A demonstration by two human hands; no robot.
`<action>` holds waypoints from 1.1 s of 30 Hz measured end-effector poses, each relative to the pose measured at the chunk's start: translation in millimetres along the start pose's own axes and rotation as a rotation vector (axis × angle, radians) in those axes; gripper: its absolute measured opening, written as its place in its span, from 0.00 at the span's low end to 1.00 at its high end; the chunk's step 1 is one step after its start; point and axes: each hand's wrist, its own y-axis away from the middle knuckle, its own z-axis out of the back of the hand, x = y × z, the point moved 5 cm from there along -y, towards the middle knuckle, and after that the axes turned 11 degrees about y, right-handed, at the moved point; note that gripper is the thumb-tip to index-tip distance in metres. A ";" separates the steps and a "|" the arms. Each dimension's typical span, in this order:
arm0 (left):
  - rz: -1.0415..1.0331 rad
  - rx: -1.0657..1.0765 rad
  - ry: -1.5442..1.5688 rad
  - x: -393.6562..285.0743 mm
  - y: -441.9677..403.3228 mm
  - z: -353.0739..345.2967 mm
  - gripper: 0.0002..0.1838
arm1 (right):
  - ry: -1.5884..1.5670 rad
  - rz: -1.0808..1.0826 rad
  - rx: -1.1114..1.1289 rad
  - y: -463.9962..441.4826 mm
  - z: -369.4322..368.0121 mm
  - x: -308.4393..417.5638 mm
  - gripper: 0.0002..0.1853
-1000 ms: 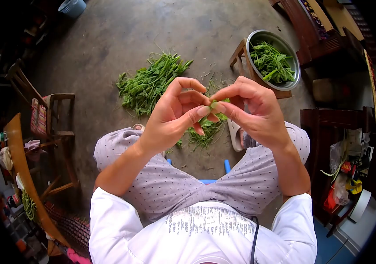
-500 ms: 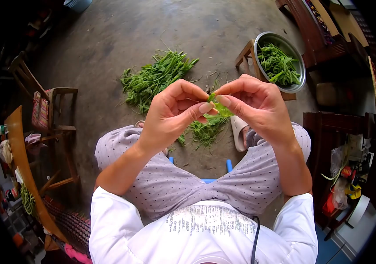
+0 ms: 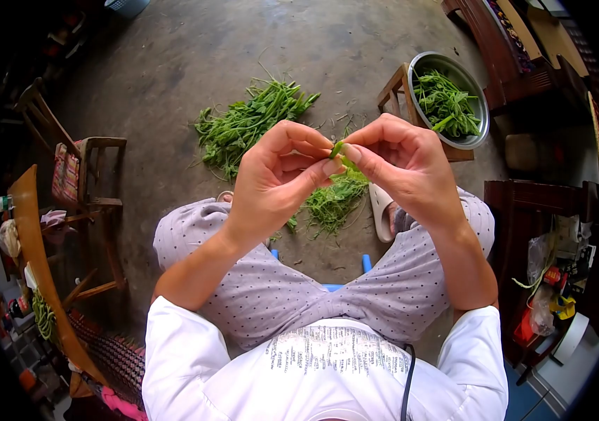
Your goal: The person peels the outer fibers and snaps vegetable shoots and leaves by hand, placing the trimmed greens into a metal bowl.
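Observation:
Between my two hands, held up in front of my knees, is a small green stem (image 3: 337,149). My left hand (image 3: 278,172) pinches one end of it with thumb and forefinger. Thumb and fingertips of my right hand (image 3: 405,161) close on the other end. Beyond my left hand, a large heap of leafy green stalks (image 3: 250,123) lies on the floor. Below the hands, between my feet, is a smaller pile of thin green scraps (image 3: 334,207). To the right, a metal basin (image 3: 480,98) holds cut green stalks (image 3: 447,105).
The basin rests on a wooden stool (image 3: 394,91). A wooden chair (image 3: 96,144) stands at left, beside a wooden board edge (image 3: 29,238). Dark wooden furniture (image 3: 524,203) with bags lines the right. Loose bits of stem litter the concrete floor (image 3: 173,56).
The bright green leafy part that hung between the fingertips shows less now, and a short piece of stem sits between them. Both hands stay at nearly the same place.

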 end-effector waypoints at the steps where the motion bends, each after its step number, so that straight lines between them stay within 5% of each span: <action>1: -0.012 -0.010 -0.028 -0.9 0.2 0.5 0.10 | 0.000 0.001 0.000 0.0 -0.8 1.1 0.06; 33: -0.086 -0.027 -0.023 -6.5 2.2 1.2 0.12 | -0.020 -0.027 -0.049 -3.9 -10.5 3.7 0.06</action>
